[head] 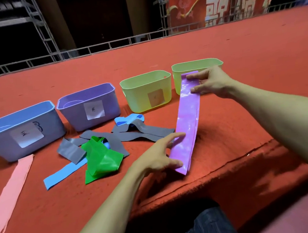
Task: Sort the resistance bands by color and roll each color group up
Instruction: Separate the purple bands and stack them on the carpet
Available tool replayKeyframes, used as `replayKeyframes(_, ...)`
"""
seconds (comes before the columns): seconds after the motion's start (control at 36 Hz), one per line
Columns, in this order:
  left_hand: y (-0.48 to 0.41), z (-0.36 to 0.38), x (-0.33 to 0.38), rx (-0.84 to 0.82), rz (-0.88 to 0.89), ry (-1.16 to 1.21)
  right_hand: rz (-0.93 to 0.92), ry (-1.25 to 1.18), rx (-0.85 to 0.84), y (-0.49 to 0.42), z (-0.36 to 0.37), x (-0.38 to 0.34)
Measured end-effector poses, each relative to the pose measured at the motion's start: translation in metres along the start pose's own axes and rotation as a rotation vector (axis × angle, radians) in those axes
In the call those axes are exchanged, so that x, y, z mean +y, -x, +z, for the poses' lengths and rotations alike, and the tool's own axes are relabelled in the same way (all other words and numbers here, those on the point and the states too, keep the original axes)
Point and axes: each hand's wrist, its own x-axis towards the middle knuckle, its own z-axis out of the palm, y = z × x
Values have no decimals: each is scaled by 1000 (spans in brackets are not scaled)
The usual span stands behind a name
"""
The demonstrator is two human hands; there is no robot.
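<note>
Purple band (187,121) stretched straight, right of purple bin (87,107) — my right hand (210,82) pinches far end, my left hand (161,155) grips near end, so layers lie flat for rolling. Other bands (101,146) heaped before purple bin — unsorted.

Dim, soft-focus view; glare on purple band (187,118).

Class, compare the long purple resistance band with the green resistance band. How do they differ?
The glossy purple resistance band is pulled out straight and flat; the green resistance band lies crumpled and folded. The left hand and right hand hold the purple one's ends; no hand touches the green one. Both are thin, shiny strips.
</note>
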Motion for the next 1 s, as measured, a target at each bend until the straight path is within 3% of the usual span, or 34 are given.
replayKeyframes(0.19, -56, 15, 13, 37, 30, 110, -8, 74, 131, -36, -24, 29)
replayKeyframes(0.42, -110, 44, 0, 6, -109, 76, 55, 281, 96, -82, -27, 96)
replayKeyframes(0.67, -156, 52, 12, 5, -195, 92, 3, 405, 49, -119, -12, 141)
replayKeyframes(0.86, -159, 53, 5, -17, -219, -34, -9, 479, 37, -120, -5, 168)
replayKeyframes(1.0, -157, 49, 9, -94, -188, -378, -20, 583, -2, -117, -7, 169)
